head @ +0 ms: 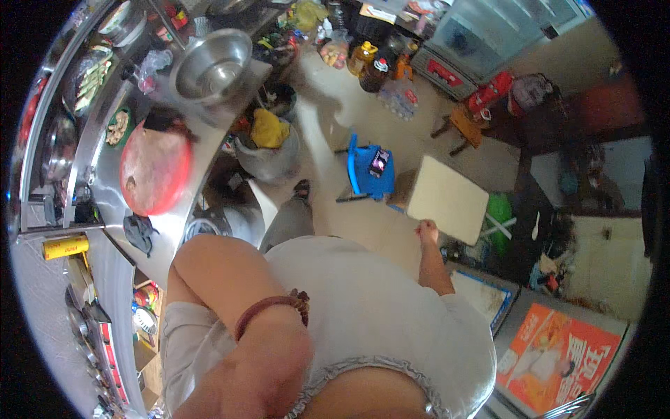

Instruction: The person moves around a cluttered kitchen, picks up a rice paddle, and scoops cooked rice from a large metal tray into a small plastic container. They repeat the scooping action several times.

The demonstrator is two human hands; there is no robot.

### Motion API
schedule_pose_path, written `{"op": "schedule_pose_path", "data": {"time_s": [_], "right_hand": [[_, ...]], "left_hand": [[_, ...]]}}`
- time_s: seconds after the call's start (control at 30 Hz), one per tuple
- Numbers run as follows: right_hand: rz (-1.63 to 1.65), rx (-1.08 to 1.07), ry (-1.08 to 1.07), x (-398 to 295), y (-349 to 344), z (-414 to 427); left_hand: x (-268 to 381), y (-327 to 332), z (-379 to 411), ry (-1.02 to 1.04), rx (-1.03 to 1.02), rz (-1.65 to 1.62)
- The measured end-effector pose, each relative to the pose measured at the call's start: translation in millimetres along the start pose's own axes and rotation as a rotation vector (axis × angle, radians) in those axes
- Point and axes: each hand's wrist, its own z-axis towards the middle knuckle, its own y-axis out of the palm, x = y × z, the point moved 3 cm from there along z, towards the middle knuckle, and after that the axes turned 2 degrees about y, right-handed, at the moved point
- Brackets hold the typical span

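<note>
My left arm is bent, and its forearm comes up close to the camera with a dark red beaded bracelet (272, 310) at the wrist. My left hand (256, 374) is a large blur at the bottom, and its fingers cannot be made out. On the other side, my right hand (427, 231) hangs low with curled fingers. It overlaps the near edge of a flat cream panel (447, 199); whether it grips this edge or only passes over it, I cannot tell. Ahead of me stands a small blue chair (372, 180), with a lit phone (380, 161) on its seat.
At left, a steel counter (175, 238) bears a red-rimmed round chopping board (157, 170), a dark cleaver-like blade (162, 120) and a steel basin (214, 68). A lidless bin (272, 157) stands beside it. Oil bottles (361, 58), a wooden stool (463, 125) and a glass-door fridge (481, 42) stand ahead.
</note>
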Motion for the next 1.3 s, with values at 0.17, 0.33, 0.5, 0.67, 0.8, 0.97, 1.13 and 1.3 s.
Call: {"op": "schedule_pose_path", "data": {"time_s": [0.17,0.33,0.5,0.67,0.8,0.97,1.13,1.3], "right_hand": [[-0.328,-0.055,-0.189,-57.0,50.2,103.5],[-0.497,-0.098,0.181,-6.8,53.1,115.2],[-0.409,-0.091,0.358,-33.4,65.2,127.7],[-0.291,-0.089,0.438,-84.2,87.7,191.7],[0.188,-0.160,0.463,-130.1,88.0,297.2],[-0.544,-0.321,0.143,-392.9,122.6,402.9],[0.160,0.038,-0.213,-532.4,117.9,417.6],[0.134,0.065,0.022,-423.3,131.6,426.1]], "left_hand": [[-63.2,-83.0,-33.3,-0.056,-0.140,-0.021],[-179.7,-146.4,-59.5,0.212,0.102,0.077],[-241.2,-208.8,-97.2,-0.196,0.039,-0.055],[-312.2,-252.9,-142.2,-0.598,-0.187,0.145],[-423.0,-285.3,-206.0,-0.486,-0.753,0.709],[-537.7,-309.1,-257.4,-0.644,-1.088,0.713],[-647.4,-313.9,-311.7,-1.192,-1.325,0.402],[-714.7,-303.4,-398.0,-0.629,-0.790,0.493]]}}
